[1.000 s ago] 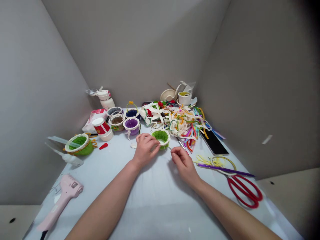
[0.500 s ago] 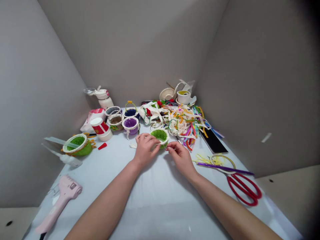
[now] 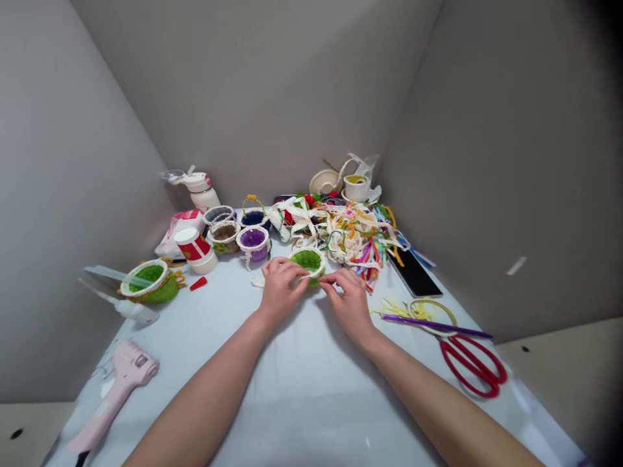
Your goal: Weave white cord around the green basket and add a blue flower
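- While the left hand [image 3: 282, 287] pinches the left side of the round, green, white-rimmed basket [image 3: 307, 259], seemingly steadying it,
- the right hand [image 3: 348, 302] nearly closes beside it, contents unclear.

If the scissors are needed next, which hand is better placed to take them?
Probably the right hand: the scissors lie to its right, while the left hand would reach across the right forearm.

Head view, forward-down, seemingly wide
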### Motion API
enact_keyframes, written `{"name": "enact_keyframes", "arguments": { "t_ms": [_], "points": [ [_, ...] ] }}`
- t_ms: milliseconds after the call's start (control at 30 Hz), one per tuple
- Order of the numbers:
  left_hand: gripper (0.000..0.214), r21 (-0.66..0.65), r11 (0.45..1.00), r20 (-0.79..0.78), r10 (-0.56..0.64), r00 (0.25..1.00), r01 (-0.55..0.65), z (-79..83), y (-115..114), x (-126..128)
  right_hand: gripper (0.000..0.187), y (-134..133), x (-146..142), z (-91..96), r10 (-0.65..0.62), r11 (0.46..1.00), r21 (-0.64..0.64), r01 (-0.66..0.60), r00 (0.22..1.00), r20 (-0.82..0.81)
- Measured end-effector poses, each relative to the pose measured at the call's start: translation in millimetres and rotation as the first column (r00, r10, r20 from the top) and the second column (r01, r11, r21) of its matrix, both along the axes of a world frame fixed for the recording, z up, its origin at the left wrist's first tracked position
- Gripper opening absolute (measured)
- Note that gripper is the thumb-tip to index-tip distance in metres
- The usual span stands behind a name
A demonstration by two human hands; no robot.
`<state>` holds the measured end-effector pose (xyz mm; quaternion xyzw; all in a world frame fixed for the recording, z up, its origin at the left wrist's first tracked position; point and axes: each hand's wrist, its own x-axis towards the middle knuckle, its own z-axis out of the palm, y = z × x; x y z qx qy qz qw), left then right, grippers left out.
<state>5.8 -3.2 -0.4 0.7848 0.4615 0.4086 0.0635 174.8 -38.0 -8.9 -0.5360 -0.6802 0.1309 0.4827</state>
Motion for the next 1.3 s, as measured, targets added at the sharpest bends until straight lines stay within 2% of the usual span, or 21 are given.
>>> {"name": "enact_keyframes", "arguments": {
  "t_ms": [200,600,933,1067,1300],
  "points": [
    [0.003,-0.007,1.0,0.033,0.003,0.999,-0.003,1.8,1,-1,0.01,4,-3,1.3,-0.06,0.997,0.054,0.054,0.991,0.12],
    [0.004,-0.014,1.0,0.029,0.002,1.0,-0.001,1.9,0,0,0.012,6,-4,-0.8,-0.078,0.995,0.068,0.07,0.99,0.12],
    [0.01,0.042,0.999,-0.016,0.014,1.0,-0.014,-4.7,-2,4,0.011,1,-6,-1.9,-0.087,0.996,0.014,0.086,0.99,0.114],
    [0.01,0.063,0.998,-0.033,0.015,0.999,-0.012,-4.1,-4,7,0.011,-1,-7,-1.7,-0.069,0.997,-0.03,0.071,0.996,0.052],
    [0.007,0.063,0.998,-0.042,0.012,0.999,-0.009,-4.1,-6,10,0.012,4,-9,-5.2,-0.029,0.994,-0.113,0.008,0.981,-0.19]
  ]
}}
